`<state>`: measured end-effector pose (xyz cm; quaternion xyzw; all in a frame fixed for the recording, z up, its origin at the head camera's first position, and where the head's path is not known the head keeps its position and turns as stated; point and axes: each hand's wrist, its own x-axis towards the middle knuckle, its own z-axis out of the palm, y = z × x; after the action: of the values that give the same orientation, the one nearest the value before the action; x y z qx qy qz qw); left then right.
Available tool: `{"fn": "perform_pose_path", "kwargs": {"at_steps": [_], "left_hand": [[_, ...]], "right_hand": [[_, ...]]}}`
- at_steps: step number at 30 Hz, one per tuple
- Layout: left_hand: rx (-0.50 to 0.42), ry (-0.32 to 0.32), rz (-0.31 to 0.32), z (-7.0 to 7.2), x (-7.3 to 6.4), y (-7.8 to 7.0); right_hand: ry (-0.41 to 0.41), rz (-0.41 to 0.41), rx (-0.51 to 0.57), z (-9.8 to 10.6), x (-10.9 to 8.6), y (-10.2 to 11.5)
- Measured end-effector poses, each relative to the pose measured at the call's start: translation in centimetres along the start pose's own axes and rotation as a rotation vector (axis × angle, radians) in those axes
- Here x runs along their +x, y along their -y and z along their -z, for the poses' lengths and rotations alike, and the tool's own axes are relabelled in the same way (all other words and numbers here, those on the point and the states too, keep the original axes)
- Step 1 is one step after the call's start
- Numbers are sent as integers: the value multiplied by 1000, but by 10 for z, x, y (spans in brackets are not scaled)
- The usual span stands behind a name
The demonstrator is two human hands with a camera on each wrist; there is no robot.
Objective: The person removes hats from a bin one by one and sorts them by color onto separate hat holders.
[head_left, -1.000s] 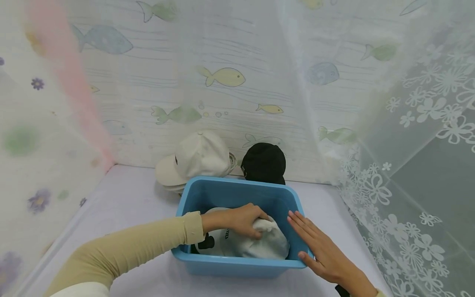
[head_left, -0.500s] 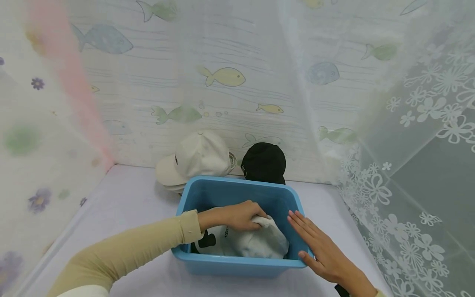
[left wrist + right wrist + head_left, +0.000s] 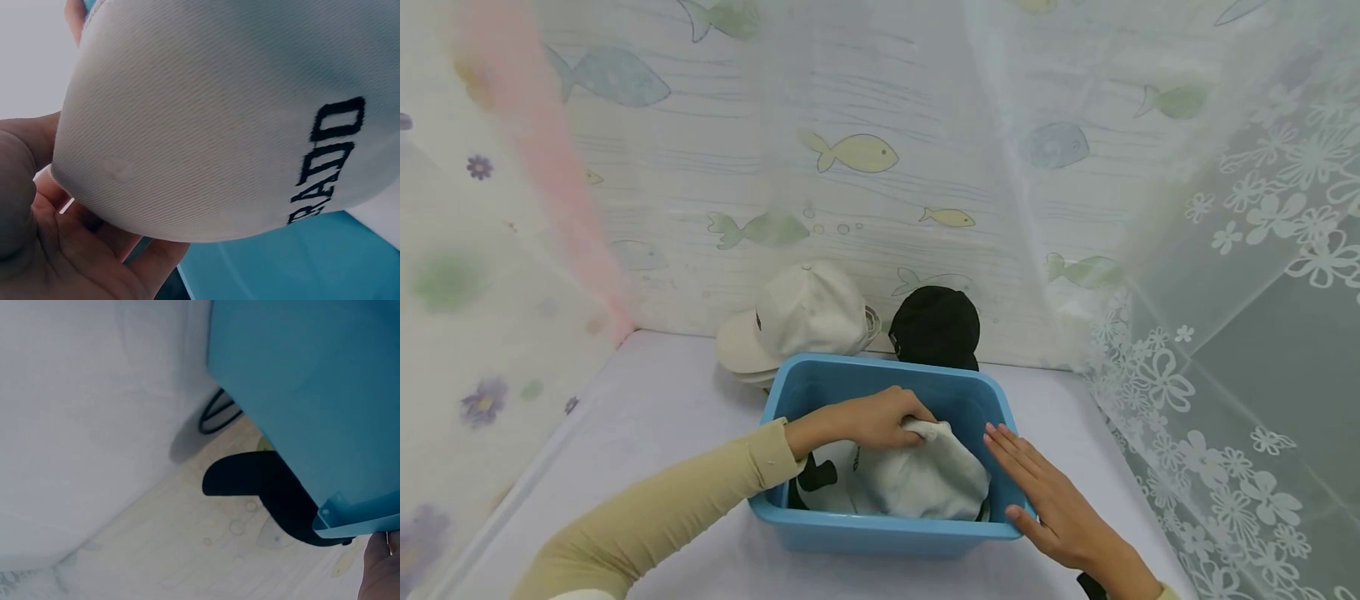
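Note:
In the head view a blue plastic bin (image 3: 880, 533) sits at the front, with a white baseball cap (image 3: 928, 479) inside it. My left hand (image 3: 876, 419) reaches in over the left side and pinches the top of that cap, pulling its fabric into a peak. Dark lettering runs along the cap (image 3: 200, 144) in the left wrist view, where thumb and fingers close round its edge. A dark patch shows to the left of the cap's crown. My right hand (image 3: 1056, 500) lies with straight fingers along the bin's right rim.
Behind the bin stand a stack of cream caps (image 3: 808, 312) and a black cap (image 3: 935, 327). All rest on a white-covered surface (image 3: 677, 417). A fish-patterned curtain (image 3: 865, 192) hangs at the back, with sheer flowered curtain (image 3: 1225, 417) to the right.
My left hand has risen a little and shifted left, drawing the top of the white cap upward. The right hand has stayed at the rim.

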<state>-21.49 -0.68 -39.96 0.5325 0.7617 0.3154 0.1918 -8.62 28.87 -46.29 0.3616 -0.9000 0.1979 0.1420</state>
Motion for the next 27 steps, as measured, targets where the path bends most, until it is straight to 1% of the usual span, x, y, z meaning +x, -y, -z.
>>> {"fn": "perform_pose_path", "kwargs": {"at_steps": [10, 15, 20, 23, 25, 27], "left_hand": [[-17, -20, -2, 15, -5, -1], [-19, -37, -31, 27, -9, -3], [-16, -57, -44, 37, -14, -6], [-27, -78, -56, 43, -17, -7], [-51, -87, -62, 47, -19, -8], [-64, -96, -82, 50, -20, -8]], "right_hand": [[-10, -16, -10, -1, 0, 0], [-14, -18, -11, -1, 1, 0], [-28, -8, -11, -1, 0, 0], [-39, 9, -7, -1, -1, 0], [-41, 12, -4, -1, -1, 0], [-41, 11, 3, -2, -1, 0]]}}
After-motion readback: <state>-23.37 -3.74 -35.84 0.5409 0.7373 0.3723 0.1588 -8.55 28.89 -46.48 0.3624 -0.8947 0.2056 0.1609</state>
